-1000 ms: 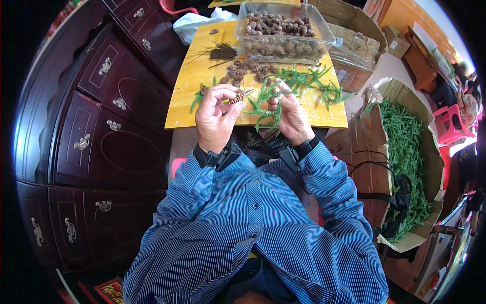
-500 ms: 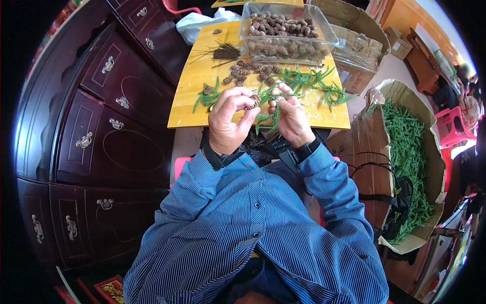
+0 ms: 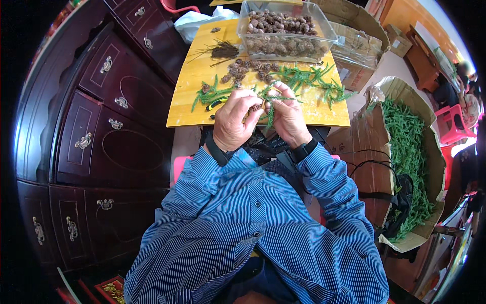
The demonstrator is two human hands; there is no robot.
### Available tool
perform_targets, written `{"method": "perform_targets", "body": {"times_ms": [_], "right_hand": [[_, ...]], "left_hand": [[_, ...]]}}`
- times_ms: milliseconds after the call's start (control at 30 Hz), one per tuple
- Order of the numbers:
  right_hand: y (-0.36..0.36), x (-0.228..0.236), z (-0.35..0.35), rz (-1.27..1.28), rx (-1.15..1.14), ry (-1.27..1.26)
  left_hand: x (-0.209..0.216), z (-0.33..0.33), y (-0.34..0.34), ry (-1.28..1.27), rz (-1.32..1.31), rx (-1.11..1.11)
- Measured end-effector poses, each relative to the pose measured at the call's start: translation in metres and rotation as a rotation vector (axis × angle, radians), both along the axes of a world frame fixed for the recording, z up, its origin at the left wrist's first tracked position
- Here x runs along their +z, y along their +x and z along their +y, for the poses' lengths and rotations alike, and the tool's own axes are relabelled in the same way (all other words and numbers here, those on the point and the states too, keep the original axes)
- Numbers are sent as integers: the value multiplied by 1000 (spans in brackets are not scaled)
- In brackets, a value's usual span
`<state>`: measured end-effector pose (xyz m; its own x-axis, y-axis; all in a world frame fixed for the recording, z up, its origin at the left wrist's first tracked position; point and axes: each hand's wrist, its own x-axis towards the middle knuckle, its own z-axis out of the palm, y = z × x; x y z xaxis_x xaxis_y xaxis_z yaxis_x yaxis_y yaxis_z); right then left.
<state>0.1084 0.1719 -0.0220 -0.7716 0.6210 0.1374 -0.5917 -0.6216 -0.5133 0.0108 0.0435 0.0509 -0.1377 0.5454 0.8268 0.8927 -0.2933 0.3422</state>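
Over the near edge of the yellow table (image 3: pixel 195 117), my left hand (image 3: pixel 234 120) pinches a brown pine cone (image 3: pixel 256 107) between thumb and fingers. My right hand (image 3: pixel 287 115) is closed on a green artificial pine sprig (image 3: pixel 270 117), whose needles stick out above and below the fingers. Cone and sprig meet between the two hands; how they join is hidden by the fingers. Left of my left hand lies a yellow-and-black tool (image 3: pixel 216 104), partly covered. Loose pine cones (image 3: pixel 237 72) sit just beyond my hands.
A clear plastic bin of pine cones (image 3: pixel 283 46) stands at the table's far end, beside a bundle of dark wires (image 3: pixel 224 49). Green sprigs (image 3: pixel 329 90) lie at the right. A cardboard box of greenery (image 3: pixel 405 131) stands right of me; dark drawers (image 3: pixel 111 126) line the left.
Both hands have drawn slightly closer together and lower, bringing the cone against the sprig. The yellow-and-black tool shows more now beside my left hand.
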Motion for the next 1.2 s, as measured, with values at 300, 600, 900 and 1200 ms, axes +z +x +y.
{"method": "perform_targets", "body": {"times_ms": [300,600,900,1200], "right_hand": [[3,1,4,-29,70,33],[14,-1,18,265,275,-257],[16,-26,32,161,335,-235],[9,1,12,1,0,31]], "left_hand": [[-12,-3,-6,-24,-242,84],[-2,-30,-37,-73,-1303,-486],[7,-25,1,-585,-1137,-513],[0,-16,21,-615,-1140,-432]]}}
